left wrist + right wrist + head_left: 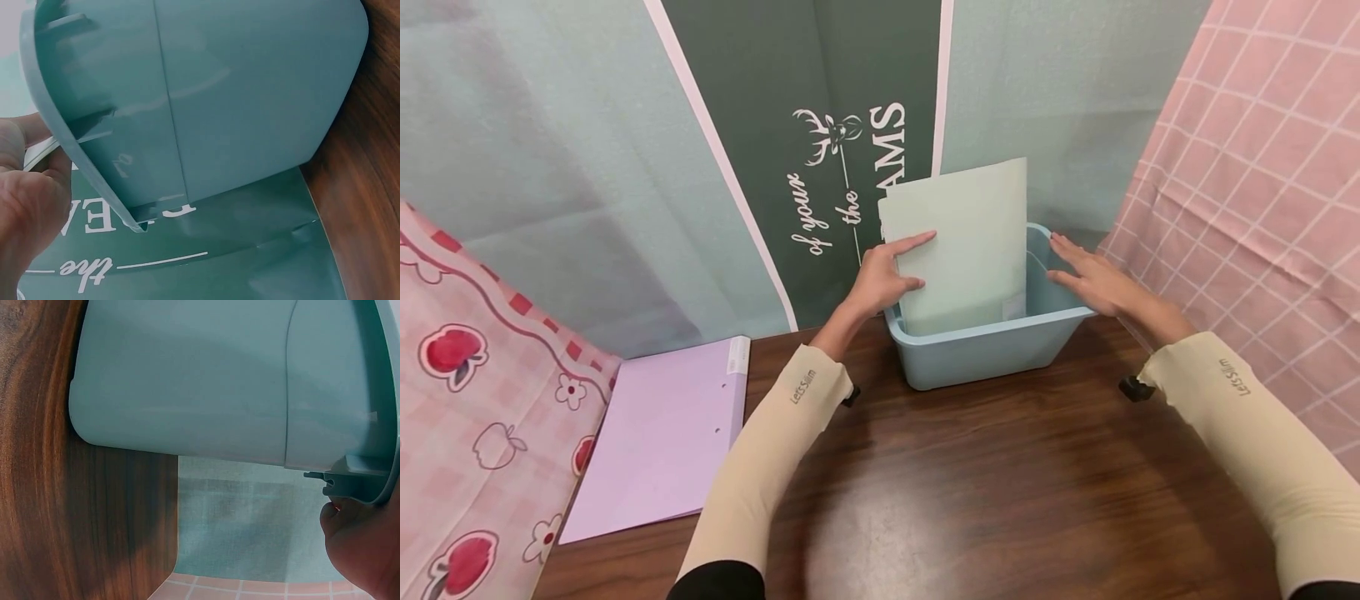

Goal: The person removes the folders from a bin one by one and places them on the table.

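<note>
A pale green folder (958, 237) stands tilted inside a light blue plastic bin (985, 354), its upper part rising above the rim. What looks like a second sheet or folder edge shows behind its left side. My left hand (883, 279) pinches the folder's left edge, index finger and thumb over the front face; the left wrist view shows that edge between the fingers by the bin's rim (59, 134). At the bin's right end, my right hand (1097, 283) touches the rim with fingers extended. In the right wrist view the bin's wall (187, 381) hides most of this hand.
A lilac folder (662, 433) with a white label lies on the brown wooden table (940, 500) to the left. Behind the bin hangs a green cloth (820, 67) with white lettering. A pink checked cloth (1262, 167) borders the right, a fruit-patterned cloth (475, 417) the left.
</note>
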`<state>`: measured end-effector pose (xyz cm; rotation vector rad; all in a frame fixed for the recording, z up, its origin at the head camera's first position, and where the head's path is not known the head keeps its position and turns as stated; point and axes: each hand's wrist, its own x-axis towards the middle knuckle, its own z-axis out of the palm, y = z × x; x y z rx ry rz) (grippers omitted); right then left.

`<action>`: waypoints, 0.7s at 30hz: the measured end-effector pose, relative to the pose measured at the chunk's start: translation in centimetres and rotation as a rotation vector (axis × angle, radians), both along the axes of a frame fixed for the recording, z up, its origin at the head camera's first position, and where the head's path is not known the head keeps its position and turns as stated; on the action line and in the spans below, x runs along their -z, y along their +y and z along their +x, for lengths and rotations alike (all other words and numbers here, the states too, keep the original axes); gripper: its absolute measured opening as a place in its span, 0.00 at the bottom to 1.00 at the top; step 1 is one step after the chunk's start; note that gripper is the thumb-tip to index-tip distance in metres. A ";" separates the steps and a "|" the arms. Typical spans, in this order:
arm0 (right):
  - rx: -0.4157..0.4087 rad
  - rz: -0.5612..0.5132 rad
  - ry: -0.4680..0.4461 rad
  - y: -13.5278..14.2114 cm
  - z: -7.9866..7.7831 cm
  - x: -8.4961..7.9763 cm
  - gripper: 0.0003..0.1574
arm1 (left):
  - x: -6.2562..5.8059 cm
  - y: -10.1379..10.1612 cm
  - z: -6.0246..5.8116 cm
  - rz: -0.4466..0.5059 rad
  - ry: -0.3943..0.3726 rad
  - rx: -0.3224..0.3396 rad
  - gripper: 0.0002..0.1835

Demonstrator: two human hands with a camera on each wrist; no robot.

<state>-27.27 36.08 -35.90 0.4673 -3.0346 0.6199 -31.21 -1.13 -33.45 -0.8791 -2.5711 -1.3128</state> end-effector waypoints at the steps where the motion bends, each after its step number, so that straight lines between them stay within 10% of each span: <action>1: 0.002 0.003 -0.001 0.0 0.0 0.0 0.46 | 0.0 -0.1 0.1 0.002 0.004 -0.002 0.42; 21: -0.008 0.003 0.024 0.1 -0.4 0.2 0.46 | -2.4 -1.6 1.4 0.167 0.054 -0.035 0.42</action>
